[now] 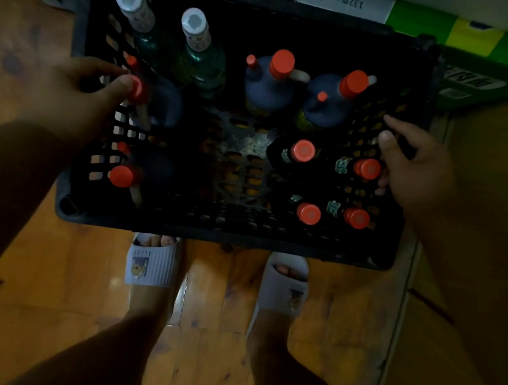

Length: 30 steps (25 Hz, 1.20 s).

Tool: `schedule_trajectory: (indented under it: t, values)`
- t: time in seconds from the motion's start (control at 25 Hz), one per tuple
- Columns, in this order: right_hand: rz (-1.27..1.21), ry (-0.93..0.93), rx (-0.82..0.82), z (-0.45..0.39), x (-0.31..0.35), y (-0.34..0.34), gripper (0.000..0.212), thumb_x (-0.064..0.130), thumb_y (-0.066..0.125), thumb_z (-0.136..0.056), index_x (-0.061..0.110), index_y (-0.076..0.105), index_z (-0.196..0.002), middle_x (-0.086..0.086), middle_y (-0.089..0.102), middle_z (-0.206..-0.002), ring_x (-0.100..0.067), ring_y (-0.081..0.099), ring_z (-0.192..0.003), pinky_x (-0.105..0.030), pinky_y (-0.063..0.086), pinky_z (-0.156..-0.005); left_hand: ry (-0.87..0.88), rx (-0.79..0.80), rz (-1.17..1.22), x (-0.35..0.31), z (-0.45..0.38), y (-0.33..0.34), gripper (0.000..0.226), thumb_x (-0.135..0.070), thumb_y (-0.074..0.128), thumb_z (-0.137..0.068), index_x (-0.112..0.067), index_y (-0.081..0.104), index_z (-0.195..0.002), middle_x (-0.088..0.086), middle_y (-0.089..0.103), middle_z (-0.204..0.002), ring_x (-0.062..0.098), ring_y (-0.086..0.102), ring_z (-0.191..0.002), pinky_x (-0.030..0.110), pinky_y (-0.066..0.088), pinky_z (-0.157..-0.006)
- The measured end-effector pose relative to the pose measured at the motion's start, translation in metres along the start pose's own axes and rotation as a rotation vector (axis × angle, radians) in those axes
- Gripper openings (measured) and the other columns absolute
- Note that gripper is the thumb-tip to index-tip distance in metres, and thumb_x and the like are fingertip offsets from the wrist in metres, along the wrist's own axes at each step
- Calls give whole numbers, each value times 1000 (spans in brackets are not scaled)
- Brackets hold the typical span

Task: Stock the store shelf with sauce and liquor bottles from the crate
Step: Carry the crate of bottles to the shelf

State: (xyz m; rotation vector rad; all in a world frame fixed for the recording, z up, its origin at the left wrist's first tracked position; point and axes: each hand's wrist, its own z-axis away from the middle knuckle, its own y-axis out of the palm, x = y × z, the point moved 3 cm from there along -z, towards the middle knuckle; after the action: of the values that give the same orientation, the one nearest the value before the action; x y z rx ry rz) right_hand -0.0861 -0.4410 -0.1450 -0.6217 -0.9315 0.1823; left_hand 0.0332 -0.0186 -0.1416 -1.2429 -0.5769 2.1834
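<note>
While the black crate (225,238) stands on the floor with the bottles upright inside, the left hand (70,94) pinches a red-capped jug (156,105) at its left wall. The right hand (417,172) curls over the right wall, gripping it. The bottles are probably heavy, smooth and breakable, so take each below the cap.

In the crate (225,238) on the floor (66,261), two liquor bottles (170,40) stand back left, two jugs (299,92) back right, two more jugs (144,137) along the left wall, four small bottles (331,185) front right.
</note>
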Motion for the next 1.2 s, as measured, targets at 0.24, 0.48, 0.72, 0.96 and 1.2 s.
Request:
schedule_trajectory:
  t: [0.24, 0.48, 0.72, 0.96, 1.2]
  values:
    - [-30, 7, 10, -4, 2, 2, 35, 30, 60, -97, 25, 59, -132, -2, 63, -78, -8, 57, -41, -24, 53, -42, -29, 212, 136, -8, -1, -10, 41, -64, 70, -69, -39, 71, -102, 13, 70, -107, 37, 69, -83, 42, 61, -70]
    - [-7, 67, -70, 8, 16, -4, 35, 35, 62, -95, 26, 63, -129, 2, 62, -73, -5, 54, -39, -20, 47, -39, -49, 42, 95, -12, 14, -16, 15, -55, 70, -80, -41, 71, -84, 12, 69, -90, 35, 67, -76, 55, 59, -73]
    - [54, 96, -16, 75, 118, -62, 36, 40, 64, -93, 30, 64, -128, -18, 69, -109, -4, 59, -48, -18, 48, -39, -153, -1, 90, -57, 106, -104, 26, -53, 65, -86, -29, 69, -94, 11, 67, -84, 27, 61, -65, 32, 53, -61]
    - [159, 1, 125, 178, 302, -150, 40, 46, 62, -92, 32, 63, -129, -9, 70, -115, -10, 60, -61, -21, 50, -42, -268, -126, 194, -145, 251, -258, 34, -49, 60, -91, -33, 67, -121, 2, 68, -97, 20, 60, -66, 29, 51, -63]
    - [166, -220, 293, 236, 415, -198, 38, 41, 63, -92, 29, 65, -128, -3, 68, -125, -4, 53, -69, -40, 56, -85, -361, -362, 257, -189, 394, -349, 24, -54, 58, -91, -44, 69, -109, 9, 72, -104, 28, 67, -92, 43, 55, -85]
